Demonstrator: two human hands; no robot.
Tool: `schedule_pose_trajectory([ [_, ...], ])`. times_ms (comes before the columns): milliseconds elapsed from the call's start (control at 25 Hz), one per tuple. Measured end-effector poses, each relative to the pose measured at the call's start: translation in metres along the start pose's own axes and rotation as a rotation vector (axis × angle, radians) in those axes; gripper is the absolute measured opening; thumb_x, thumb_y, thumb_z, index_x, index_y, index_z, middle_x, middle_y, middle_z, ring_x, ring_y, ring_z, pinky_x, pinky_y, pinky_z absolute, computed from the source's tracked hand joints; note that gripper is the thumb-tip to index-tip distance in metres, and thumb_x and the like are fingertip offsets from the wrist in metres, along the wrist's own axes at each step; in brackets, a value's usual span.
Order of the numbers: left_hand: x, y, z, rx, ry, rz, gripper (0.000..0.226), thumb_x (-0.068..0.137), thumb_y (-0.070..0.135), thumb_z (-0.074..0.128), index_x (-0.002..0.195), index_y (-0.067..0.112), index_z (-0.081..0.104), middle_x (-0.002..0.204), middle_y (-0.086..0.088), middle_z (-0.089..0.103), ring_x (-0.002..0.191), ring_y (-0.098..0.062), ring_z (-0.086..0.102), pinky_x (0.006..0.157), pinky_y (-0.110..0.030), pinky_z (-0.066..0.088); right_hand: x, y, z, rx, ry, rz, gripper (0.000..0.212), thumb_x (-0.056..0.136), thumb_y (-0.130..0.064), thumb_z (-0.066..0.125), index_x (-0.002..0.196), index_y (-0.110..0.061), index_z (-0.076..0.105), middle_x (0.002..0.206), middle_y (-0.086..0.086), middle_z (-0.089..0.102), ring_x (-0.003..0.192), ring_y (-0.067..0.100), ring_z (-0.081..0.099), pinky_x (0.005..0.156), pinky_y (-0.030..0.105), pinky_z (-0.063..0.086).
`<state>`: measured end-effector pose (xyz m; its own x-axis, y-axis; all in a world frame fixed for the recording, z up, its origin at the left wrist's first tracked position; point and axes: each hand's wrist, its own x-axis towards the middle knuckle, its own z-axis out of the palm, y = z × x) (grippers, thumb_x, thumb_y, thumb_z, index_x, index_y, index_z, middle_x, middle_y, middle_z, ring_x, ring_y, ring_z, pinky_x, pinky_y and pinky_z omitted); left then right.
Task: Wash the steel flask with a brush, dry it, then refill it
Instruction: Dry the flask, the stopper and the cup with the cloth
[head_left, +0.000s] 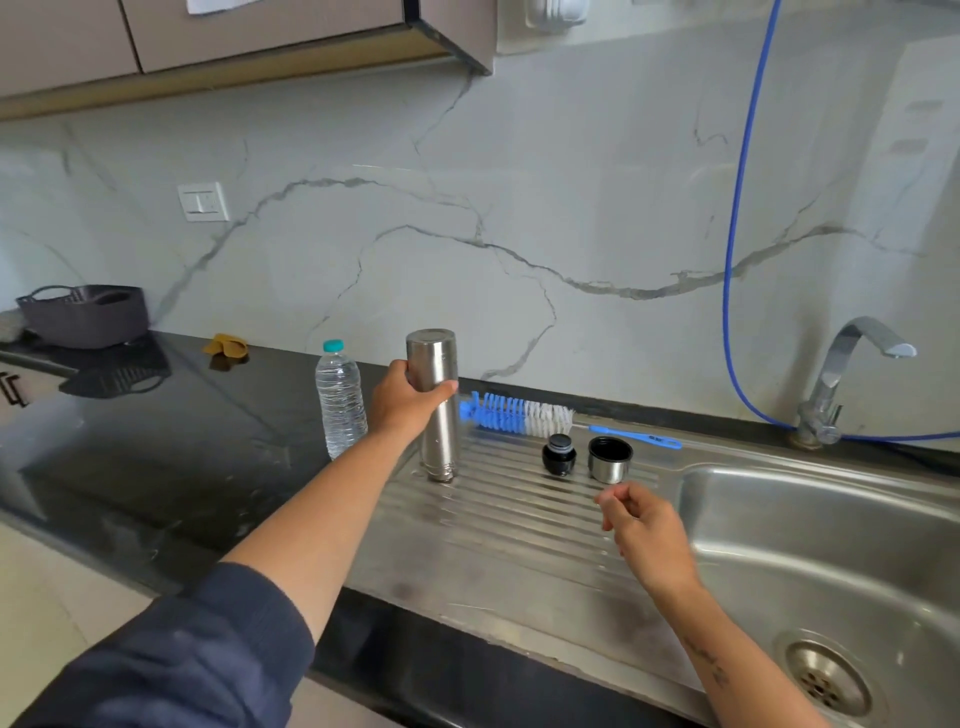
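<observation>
The steel flask (436, 415) stands mouth-down on the ribbed drainboard (498, 525). My left hand (402, 405) grips its upper half. Behind it lies a blue-and-white bottle brush (519, 413) with a blue handle pointing right. To the flask's right sit the black stopper (559, 454) and the steel cup lid (609, 459), open side up. My right hand (647, 535) hovers just in front of the cup lid with loosely curled fingers, holding nothing. A clear water bottle (340, 400) with a teal cap stands left of the flask on the black counter.
The steel sink basin (810, 561) with its drain lies at the right, with a chrome tap (841, 379) and a blue hose (737, 218) behind it. A dark basket (85, 314) and a yellow cloth (226, 345) sit far left on the black counter (156, 447).
</observation>
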<state>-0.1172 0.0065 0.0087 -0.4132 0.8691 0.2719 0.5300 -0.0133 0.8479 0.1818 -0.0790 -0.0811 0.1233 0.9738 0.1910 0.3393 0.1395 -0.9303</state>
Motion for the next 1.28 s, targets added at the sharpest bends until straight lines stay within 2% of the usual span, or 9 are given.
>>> schedule_pose_trajectory([
  [320,-0.049,0.021,-0.005,-0.170,-0.008,0.190,0.052,0.068,0.035,0.094,0.108,0.022,0.063,0.100,0.008,0.072,0.089,-0.008,0.071,0.078,-0.030,0.059,-0.008,-0.005,0.004,0.083,-0.078,0.088,0.021,0.103,-0.025,0.059,0.092,-0.011,0.071,0.069,0.003,0.066,0.049,0.011,0.051,0.055,0.032,0.042],
  [480,-0.104,0.051,0.008,-0.375,-0.151,0.353,0.051,0.069,0.021,0.096,0.109,0.018,0.064,0.103,0.007,0.075,0.094,-0.006,0.072,0.075,-0.014,0.053,-0.027,-0.040,0.012,0.517,-0.259,0.451,0.064,0.101,-0.058,0.049,0.107,0.003,0.068,0.083,0.016,0.074,0.061,0.023,0.067,0.060,0.032,0.054],
  [640,-0.151,0.070,0.030,-0.535,-0.374,0.472,0.061,0.069,0.005,0.094,0.119,0.012,0.061,0.112,-0.003,0.074,0.107,-0.016,0.072,0.086,-0.029,0.060,-0.031,-0.054,-0.008,0.999,-0.368,0.607,0.105,0.083,-0.087,0.043,0.129,0.007,0.057,0.118,0.026,0.071,0.102,0.039,0.072,0.088,0.047,0.058],
  [800,-0.180,0.075,0.045,-0.523,-0.492,0.629,0.075,0.061,0.009,0.099,0.124,0.028,0.062,0.116,0.011,0.072,0.109,-0.010,0.069,0.091,-0.023,0.055,-0.028,-0.061,-0.049,1.032,-0.216,0.534,0.086,0.085,-0.075,0.055,0.135,-0.005,0.063,0.119,0.019,0.069,0.091,0.031,0.071,0.080,0.038,0.059],
  [920,-0.180,0.066,0.058,-0.490,-0.510,0.725,0.078,0.064,0.008,0.097,0.133,0.018,0.063,0.132,0.008,0.067,0.123,-0.012,0.064,0.102,-0.031,0.053,-0.025,-0.067,-0.081,0.946,-0.034,0.401,0.073,0.086,-0.063,0.063,0.136,-0.009,0.062,0.132,0.017,0.068,0.118,0.031,0.067,0.103,0.043,0.051],
  [1040,-0.179,0.057,0.070,-0.464,-0.690,0.528,0.059,0.082,0.000,0.081,0.134,0.024,0.064,0.130,0.003,0.070,0.114,-0.013,0.069,0.100,-0.034,0.057,-0.033,-0.078,-0.113,0.721,0.131,0.217,0.053,0.090,-0.051,0.067,0.127,-0.013,0.066,0.118,0.010,0.075,0.112,0.024,0.071,0.102,0.043,0.054],
  [1120,-0.183,0.057,0.075,-0.527,-0.839,0.270,0.035,0.096,0.023,0.067,0.131,0.025,0.065,0.124,-0.003,0.073,0.102,-0.017,0.074,0.091,-0.036,0.061,-0.042,-0.086,-0.126,0.557,0.174,0.134,0.043,0.091,-0.049,0.068,0.120,-0.017,0.069,0.108,0.006,0.078,0.101,0.020,0.074,0.096,0.040,0.057],
  [1200,-0.189,0.057,0.088,-0.536,-0.965,0.162,0.058,0.090,0.063,0.057,0.133,0.025,0.064,0.121,-0.004,0.074,0.102,-0.022,0.074,0.081,-0.035,0.062,-0.049,-0.092,-0.128,0.440,0.200,0.056,0.038,0.091,-0.049,0.070,0.115,-0.020,0.068,0.102,0.002,0.077,0.094,0.016,0.074,0.088,0.037,0.058],
  [1280,-0.201,0.060,0.105,-0.526,-1.040,0.194,0.080,0.073,0.083,0.062,0.133,0.030,0.062,0.120,-0.001,0.074,0.106,-0.023,0.073,0.078,-0.033,0.061,-0.052,-0.094,-0.125,0.324,0.245,-0.023,0.034,0.090,-0.048,0.072,0.110,-0.022,0.066,0.093,-0.005,0.074,0.085,0.007,0.071,0.079,0.030,0.055],
])
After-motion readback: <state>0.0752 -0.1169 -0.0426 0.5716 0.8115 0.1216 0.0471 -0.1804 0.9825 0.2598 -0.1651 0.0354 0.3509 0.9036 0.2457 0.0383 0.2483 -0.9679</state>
